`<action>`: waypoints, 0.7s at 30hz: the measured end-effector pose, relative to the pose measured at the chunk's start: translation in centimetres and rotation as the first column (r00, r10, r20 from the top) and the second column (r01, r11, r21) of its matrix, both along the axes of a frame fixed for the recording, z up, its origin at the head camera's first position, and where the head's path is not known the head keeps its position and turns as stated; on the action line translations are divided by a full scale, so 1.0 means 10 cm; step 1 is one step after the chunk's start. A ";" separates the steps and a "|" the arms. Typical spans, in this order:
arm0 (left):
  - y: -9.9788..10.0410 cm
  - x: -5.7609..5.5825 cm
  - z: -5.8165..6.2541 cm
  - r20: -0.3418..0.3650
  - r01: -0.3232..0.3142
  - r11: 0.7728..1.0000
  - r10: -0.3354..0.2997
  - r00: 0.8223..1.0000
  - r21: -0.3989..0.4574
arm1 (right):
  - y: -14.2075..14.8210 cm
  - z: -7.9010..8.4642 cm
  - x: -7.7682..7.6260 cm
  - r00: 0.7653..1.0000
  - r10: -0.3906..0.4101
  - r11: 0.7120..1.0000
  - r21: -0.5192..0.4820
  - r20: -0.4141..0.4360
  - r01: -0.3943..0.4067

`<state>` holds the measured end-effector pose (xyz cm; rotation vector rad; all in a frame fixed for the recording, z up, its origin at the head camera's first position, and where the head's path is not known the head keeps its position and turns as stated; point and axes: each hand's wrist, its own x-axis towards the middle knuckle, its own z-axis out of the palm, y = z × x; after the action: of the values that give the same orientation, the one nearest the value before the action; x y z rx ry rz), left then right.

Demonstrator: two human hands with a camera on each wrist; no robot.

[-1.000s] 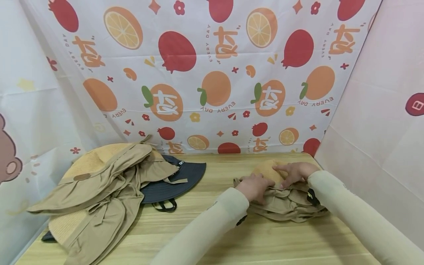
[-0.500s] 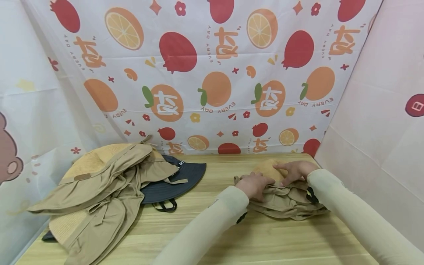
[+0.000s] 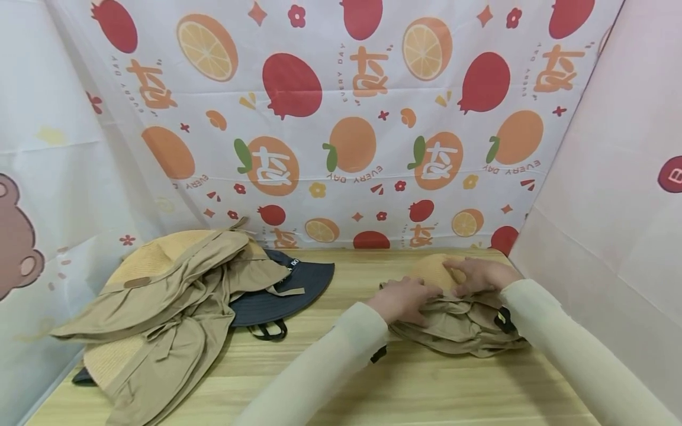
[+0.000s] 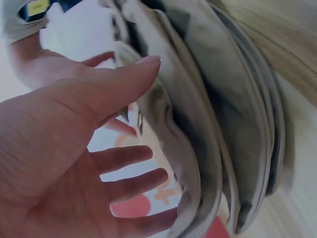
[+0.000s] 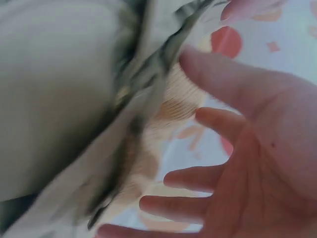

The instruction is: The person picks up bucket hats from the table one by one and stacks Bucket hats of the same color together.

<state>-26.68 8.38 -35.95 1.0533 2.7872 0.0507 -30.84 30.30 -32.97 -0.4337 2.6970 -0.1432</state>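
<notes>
At the right of the head view, a sun hat with a straw crown (image 3: 429,271) and a folded khaki cloth brim (image 3: 453,328) lies on the table. My left hand (image 3: 404,299) rests at its left side, fingers by the crown; in the left wrist view the thumb (image 4: 133,74) lies against the gathered cloth. From the other side, my right hand (image 3: 482,276) reaches over the crown with fingers extended. Its fingers (image 5: 190,208) are spread in the right wrist view, the thumb at the brim's edge. Several cloth layers are stacked together there.
On the left lies a pile of khaki-and-straw hats (image 3: 176,296), with a dark navy hat (image 3: 288,302) under it and a black strap loop (image 3: 269,331) beside it. A fruit-print curtain (image 3: 330,118) hangs behind the wooden table (image 3: 341,396); pale cloth walls (image 3: 602,236) border both sides.
My left hand has eased slightly left along the hat, while the right hand stays at the crown. The head view has shifted a little; the left pile is unchanged.
</notes>
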 end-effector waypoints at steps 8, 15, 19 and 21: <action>-0.33 0.08 0.19 0.016 0.000 0.997 -0.001 1.000 0.071 | -0.34 0.20 0.24 0.947 0.068 0.990 -0.095 -0.314 -0.102; -0.76 0.25 0.30 0.010 0.034 0.990 -0.036 0.999 0.139 | -0.65 0.30 0.51 0.903 0.158 0.966 -0.126 -0.400 -0.225; -1.04 0.36 0.33 0.042 0.017 0.977 -0.026 0.999 0.212 | -0.78 0.32 0.63 0.908 0.153 0.962 -0.152 -0.391 -0.227; -1.17 0.41 0.34 0.069 -0.007 0.971 -0.010 0.998 0.241 | -0.81 0.32 0.68 0.911 0.142 0.960 -0.170 -0.386 -0.222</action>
<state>-22.62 -3.28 -32.53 1.0808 2.7676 0.4282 -24.04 22.16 -29.78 -0.8547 3.0007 -0.3259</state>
